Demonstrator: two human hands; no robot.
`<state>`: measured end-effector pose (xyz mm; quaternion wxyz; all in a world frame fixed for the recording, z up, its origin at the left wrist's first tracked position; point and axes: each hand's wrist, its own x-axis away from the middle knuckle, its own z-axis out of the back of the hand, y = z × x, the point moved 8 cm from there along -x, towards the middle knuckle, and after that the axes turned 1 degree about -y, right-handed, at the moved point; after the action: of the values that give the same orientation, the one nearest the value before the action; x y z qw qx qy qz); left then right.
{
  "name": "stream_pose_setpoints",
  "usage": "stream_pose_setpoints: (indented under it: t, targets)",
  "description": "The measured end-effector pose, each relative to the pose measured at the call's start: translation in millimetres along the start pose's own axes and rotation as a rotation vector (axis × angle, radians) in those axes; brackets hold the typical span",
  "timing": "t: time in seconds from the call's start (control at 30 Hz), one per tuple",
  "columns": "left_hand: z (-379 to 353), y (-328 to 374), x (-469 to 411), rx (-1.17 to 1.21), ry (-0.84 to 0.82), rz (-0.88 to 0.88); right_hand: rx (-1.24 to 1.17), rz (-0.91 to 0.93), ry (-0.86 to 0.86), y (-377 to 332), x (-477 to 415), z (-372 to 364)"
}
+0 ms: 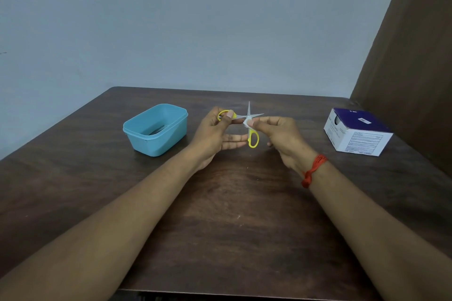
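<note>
Pale grey-blue wall backs a dark wooden bench (232, 203). Above it, the left hand (215, 134) grips one yellow loop of the scissors (252, 135), whose blades are spread wide. The right hand (278, 137) pinches a small white wad (246, 123) against the pivot, between both hands. A blue tub (149, 144) sits left of the left hand, and a purple-and-white box (359, 134) well right of the right hand.

The right hand (281, 137) and its white wad (246, 123) hide the scissors (250, 132) pivot.
</note>
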<state>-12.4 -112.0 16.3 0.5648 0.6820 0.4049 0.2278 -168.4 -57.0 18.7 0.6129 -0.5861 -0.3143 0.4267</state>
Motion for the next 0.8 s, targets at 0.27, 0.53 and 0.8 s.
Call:
stream_pose_setpoints:
  t: [0.27, 0.53, 0.8]
  targets:
    - [2.8, -2.6, 0.5, -0.022, -0.017, 0.020, 0.027, 0.007, -0.039, -0.6, 0.0, -2.5]
    - [9.0, 1.5, 1.8, -0.018, 0.061, -0.019, 0.089, -0.006, -0.107, 0.6, 1.5, -7.5]
    - [2.4, -0.2, 0.7, -0.007, 0.024, -0.020, -0.023, -0.057, -0.017, 5.5, 2.2, -2.6]
